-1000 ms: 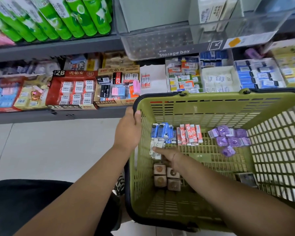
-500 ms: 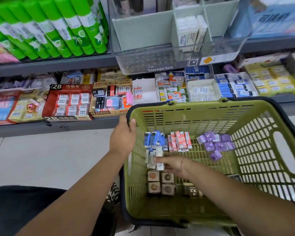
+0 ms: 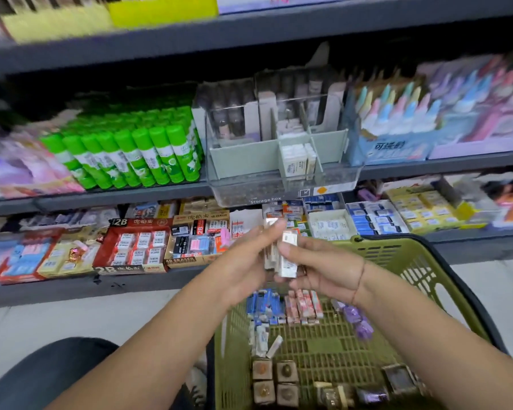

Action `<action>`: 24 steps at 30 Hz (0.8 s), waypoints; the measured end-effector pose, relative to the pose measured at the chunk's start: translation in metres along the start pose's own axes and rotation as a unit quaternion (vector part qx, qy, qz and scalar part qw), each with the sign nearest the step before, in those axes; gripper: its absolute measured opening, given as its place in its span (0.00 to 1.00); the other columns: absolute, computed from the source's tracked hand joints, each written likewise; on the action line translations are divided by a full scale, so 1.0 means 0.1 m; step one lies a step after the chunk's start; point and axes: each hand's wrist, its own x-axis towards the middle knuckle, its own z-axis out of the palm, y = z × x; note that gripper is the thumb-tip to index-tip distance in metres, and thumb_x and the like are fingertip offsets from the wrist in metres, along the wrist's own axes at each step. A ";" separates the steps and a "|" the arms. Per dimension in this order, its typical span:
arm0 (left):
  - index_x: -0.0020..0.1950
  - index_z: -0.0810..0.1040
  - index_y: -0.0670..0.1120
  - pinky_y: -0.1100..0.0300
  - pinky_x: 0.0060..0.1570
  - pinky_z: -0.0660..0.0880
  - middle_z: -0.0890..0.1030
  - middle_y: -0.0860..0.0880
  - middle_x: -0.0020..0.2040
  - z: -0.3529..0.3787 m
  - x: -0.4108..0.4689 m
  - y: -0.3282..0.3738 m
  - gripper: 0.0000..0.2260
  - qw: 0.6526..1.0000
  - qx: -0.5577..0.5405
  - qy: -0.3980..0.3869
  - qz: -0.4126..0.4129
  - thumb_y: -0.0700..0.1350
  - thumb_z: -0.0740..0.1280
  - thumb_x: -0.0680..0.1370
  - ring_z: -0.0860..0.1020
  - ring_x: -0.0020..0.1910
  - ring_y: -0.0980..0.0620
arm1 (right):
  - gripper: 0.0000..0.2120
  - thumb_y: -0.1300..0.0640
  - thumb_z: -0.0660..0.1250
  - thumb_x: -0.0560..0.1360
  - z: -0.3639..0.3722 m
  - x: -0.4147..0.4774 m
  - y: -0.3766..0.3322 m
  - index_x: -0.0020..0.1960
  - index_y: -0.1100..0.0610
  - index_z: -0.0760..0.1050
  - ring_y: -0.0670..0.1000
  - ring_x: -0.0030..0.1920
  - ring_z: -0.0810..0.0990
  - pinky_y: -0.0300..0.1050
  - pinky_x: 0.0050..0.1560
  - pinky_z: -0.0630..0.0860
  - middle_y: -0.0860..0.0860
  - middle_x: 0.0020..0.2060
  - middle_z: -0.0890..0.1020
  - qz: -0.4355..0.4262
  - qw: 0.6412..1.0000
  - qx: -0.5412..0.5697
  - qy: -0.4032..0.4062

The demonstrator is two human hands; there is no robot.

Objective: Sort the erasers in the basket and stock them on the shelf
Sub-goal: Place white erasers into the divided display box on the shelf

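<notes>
Left hand: the left hand [image 3: 243,261] is held above the far-left corner of the basket [image 3: 427,261]. Its fingers are curled round a small stack of white erasers [image 3: 288,257]. The finer detail of the grip is lost to blur.
Right hand: the right hand [image 3: 323,270] is brought against the left. The same stack is pinched from the right between thumb and fingers.
White erasers: the stack is held roughly upright between both hands, in the air above the basket floor and in front of the shelf [image 3: 131,281].
Basket: the green basket is seen below the hands, with its contents laid in groups.
Basket contents: blue erasers [image 3: 264,303] are placed at the far left, with pink erasers [image 3: 302,306] just beside them on the right. Purple erasers [image 3: 356,318] are set further right. A few loose whites [image 3: 261,338] are scattered below the blue group. Brown erasers [image 3: 274,380] are grouped at the near side.
Shelf: open boxes are lined along it. A red 2B box [image 3: 134,247] is set beside a 4B box [image 3: 196,241], and a white tray [image 3: 329,224] beside a blue tray [image 3: 373,217].
Above: green glue sticks [image 3: 137,155] are stood beside a clear storage box [image 3: 279,179].
</notes>
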 end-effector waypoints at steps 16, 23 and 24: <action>0.53 0.75 0.39 0.49 0.43 0.81 0.83 0.38 0.50 0.16 0.12 0.39 0.15 0.992 -0.125 -0.001 0.033 0.37 0.71 0.68 0.83 0.48 0.42 | 0.14 0.54 0.74 0.67 0.03 -0.01 -0.55 0.42 0.64 0.76 0.47 0.24 0.76 0.36 0.23 0.71 0.58 0.31 0.77 -0.185 0.947 -0.176 0.194; 0.52 0.77 0.39 0.56 0.34 0.81 0.85 0.42 0.42 0.12 0.19 0.47 0.18 0.987 -0.139 0.080 0.033 0.37 0.74 0.63 0.84 0.41 0.46 | 0.08 0.67 0.68 0.74 -0.13 0.04 -0.91 0.47 0.55 0.81 0.39 0.33 0.79 0.28 0.34 0.71 0.44 0.33 0.83 -0.157 0.932 -0.300 0.129; 0.51 0.77 0.39 0.55 0.34 0.81 0.85 0.41 0.42 0.11 0.21 0.50 0.18 0.984 -0.149 0.087 0.037 0.37 0.74 0.63 0.84 0.41 0.46 | 0.08 0.66 0.69 0.73 -0.16 0.05 -1.02 0.46 0.53 0.81 0.42 0.36 0.79 0.32 0.38 0.74 0.46 0.35 0.84 -0.158 0.921 -0.325 0.146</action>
